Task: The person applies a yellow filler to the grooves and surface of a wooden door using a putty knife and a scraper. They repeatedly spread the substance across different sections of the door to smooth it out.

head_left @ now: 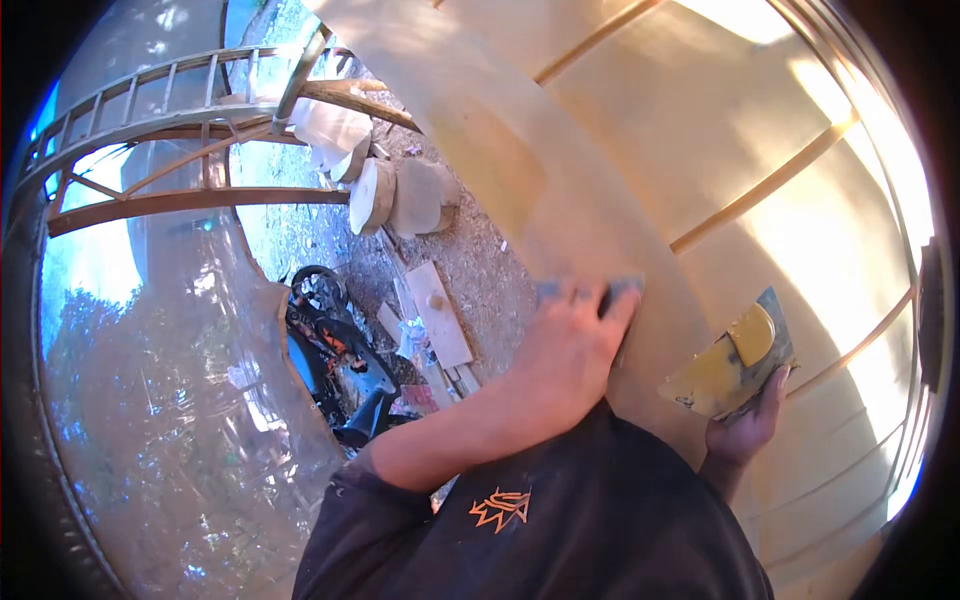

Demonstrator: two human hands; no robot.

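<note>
My left hand (572, 335) reaches across from the left, its fingers closed over a flat grey-blue spreader (627, 284). The spreader lies against a long, smooth beige panel (610, 235), and part of it is hidden under the fingers. A yellowish patch (495, 165) marks the panel further up. At the right, my right hand (748, 428) grips a flat, dark-edged plate (776, 318) from below. Thick yellow putty (752, 335) is spread over the plate, which is tilted.
Behind the panel, a beige surface with wooden ribs (765, 187) curves away at the right. Far left are a ladder (160, 92) and a glossy curved surface (200, 400). Below stand a motorcycle (345, 350), round pale containers (415, 195) and boards (438, 312) on the ground.
</note>
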